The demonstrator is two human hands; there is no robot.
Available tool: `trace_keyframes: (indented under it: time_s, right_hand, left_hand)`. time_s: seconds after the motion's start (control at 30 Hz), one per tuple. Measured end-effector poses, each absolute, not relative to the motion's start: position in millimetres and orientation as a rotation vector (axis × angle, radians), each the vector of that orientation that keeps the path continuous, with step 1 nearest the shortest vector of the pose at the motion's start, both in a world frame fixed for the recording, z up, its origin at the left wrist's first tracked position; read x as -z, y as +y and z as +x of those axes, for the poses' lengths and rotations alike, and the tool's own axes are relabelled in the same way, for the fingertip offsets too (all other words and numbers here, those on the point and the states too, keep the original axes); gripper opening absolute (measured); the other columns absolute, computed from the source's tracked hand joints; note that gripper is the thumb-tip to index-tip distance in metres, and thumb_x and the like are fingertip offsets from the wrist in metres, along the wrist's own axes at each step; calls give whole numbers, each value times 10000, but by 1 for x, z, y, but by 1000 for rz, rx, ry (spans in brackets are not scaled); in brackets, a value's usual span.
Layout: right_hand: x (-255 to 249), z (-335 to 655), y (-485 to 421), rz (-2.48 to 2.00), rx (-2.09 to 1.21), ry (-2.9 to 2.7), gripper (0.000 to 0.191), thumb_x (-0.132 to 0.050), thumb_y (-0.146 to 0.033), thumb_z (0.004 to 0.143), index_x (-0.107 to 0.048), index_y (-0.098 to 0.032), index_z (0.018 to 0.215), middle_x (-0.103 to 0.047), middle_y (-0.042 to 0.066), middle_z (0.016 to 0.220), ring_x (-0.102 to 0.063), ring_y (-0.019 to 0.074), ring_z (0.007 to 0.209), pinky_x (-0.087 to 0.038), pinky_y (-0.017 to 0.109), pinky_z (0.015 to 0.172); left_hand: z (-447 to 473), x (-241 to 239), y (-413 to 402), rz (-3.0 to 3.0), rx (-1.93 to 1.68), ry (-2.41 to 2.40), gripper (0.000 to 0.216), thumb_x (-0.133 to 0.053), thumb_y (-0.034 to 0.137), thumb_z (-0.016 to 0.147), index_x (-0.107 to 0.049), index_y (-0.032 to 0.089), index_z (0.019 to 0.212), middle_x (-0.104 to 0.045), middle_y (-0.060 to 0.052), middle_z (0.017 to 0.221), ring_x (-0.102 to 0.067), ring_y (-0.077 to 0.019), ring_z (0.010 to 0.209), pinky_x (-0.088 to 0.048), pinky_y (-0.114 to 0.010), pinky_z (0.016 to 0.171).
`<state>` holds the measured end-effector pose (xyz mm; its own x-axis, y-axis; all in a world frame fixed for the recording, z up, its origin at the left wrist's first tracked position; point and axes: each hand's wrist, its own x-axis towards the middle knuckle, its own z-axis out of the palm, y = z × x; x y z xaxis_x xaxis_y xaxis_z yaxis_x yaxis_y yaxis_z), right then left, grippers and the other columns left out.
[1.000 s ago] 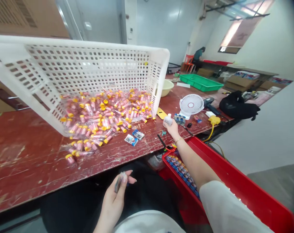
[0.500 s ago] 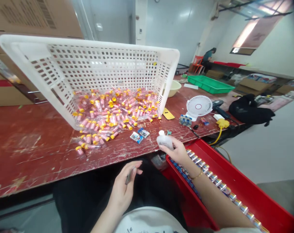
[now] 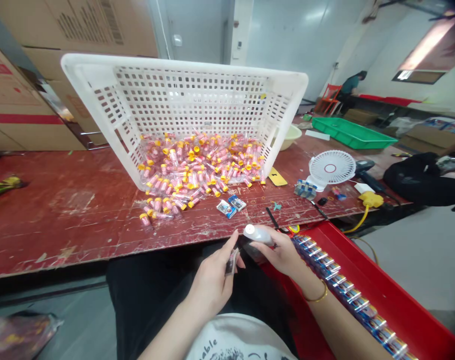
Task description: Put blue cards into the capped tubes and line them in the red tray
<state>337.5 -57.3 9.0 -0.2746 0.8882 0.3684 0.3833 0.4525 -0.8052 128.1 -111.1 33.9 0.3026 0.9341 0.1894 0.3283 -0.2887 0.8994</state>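
Before the table's front edge, my left hand (image 3: 212, 277) is closed on a small flat rectangular piece (image 3: 232, 262), dark with a pale edge; its exact kind is unclear. Close by on the right, my right hand (image 3: 282, 252) grips a small white squeeze bottle (image 3: 262, 234). The bottle lies tilted, its round white end facing the fingertips of my left hand. Whether bottle and flat piece touch is hidden. Two small blue-and-white packets (image 3: 226, 209) lie on the red table (image 3: 81, 215) just beyond my hands.
A white basket (image 3: 184, 64) on its side spills yellow-capped tubes (image 3: 192, 175). To the right are a white fan (image 3: 332, 168), a yellow plug (image 3: 370, 200), and a green tray (image 3: 353, 134). A red bin (image 3: 392, 290) beside my right arm holds rows of blue packets. Another person (image 3: 349, 90) sits far back.
My right hand has brought the bottle lower and tipped it toward my left hand. My left hand has risen with the flat piece, and the view has turned left.
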Motion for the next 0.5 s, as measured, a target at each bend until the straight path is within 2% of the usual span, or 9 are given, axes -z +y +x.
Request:
trace_keyframes:
  time_s: [0.3,0.5]
  right_hand:
    - [-6,333,-56,-1100,-757,-1848,242,-642,-293,819,-652,-242,1056,-702,45,1035,-670,227,914,-557,336,805]
    - [-2,335,-56,-1132,-754,-1846,197,-623,-266,823,-685,-238,1008,-732,27,929,-693,214,796,-567,307,706]
  left_hand:
    - [127,-29,-112,1761,-985,1156,519,-387,205,920,-358,228,1438,-656,-53,854,-579,-169,726,-462,-284,779]
    - [127,-32,-113,1764,-967,1174,515,-383,215,924,-359,204,1438,-658,-58,854,-578,-173,729,-453,-285,787]
